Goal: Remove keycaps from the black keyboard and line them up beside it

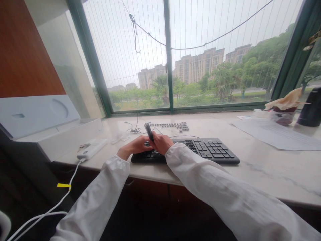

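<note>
A black keyboard (223,152) lies across the front of the light marble-patterned counter. My right hand (162,143) is closed around a slim black tool (148,131) held steeply over the keyboard's left part; its lower end is hidden by my fingers. Beside it, my left hand (136,145) rests on the keyboard's left end. A gap shows between its thumb and fingers, with keys visible through it, though the fingertips are partly covered. Behind the keyboard, several loose keycaps (170,125) stand in rows on the counter. Some spots among the keyboard's middle keys look bare.
A white power strip (91,149) and an open white box (72,134) are on the left. Thin dark cable (135,130) lies coiled behind my hands. To the right are paper sheets (278,134), a dark red container (284,113) and a black bottle (311,107). A window backs the counter.
</note>
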{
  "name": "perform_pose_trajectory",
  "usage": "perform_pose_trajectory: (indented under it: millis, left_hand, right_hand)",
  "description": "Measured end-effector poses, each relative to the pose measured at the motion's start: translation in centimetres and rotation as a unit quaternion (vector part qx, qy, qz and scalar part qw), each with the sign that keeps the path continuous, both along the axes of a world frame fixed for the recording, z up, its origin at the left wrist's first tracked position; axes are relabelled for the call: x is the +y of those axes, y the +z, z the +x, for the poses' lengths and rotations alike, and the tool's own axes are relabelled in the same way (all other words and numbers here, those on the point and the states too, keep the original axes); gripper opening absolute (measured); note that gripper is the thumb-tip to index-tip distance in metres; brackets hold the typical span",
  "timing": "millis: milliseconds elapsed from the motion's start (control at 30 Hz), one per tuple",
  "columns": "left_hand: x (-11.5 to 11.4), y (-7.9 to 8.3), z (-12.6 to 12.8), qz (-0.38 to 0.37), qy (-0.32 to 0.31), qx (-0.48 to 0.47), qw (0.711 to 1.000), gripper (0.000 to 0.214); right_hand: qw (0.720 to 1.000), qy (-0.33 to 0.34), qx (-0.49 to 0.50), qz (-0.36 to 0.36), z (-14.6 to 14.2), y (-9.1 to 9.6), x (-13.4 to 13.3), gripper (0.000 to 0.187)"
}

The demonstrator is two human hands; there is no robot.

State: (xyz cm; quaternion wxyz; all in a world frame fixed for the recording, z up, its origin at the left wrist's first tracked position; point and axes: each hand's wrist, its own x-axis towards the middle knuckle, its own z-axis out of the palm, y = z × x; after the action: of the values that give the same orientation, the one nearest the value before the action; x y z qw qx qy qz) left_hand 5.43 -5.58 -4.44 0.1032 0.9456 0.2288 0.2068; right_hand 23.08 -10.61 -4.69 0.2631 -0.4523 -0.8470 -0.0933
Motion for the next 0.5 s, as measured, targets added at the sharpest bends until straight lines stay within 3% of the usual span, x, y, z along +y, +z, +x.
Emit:
perform_pose_trajectory:
  millis: [500]
  left_hand:
    - [0.0, -0.25, 0.16, -0.036, 0.012, -0.038, 0.999, 0.012]
  right_hand:
    - [1.0, 0.009, 0.014, 0.02, -0.05, -0.48, 0.54, 0.024]
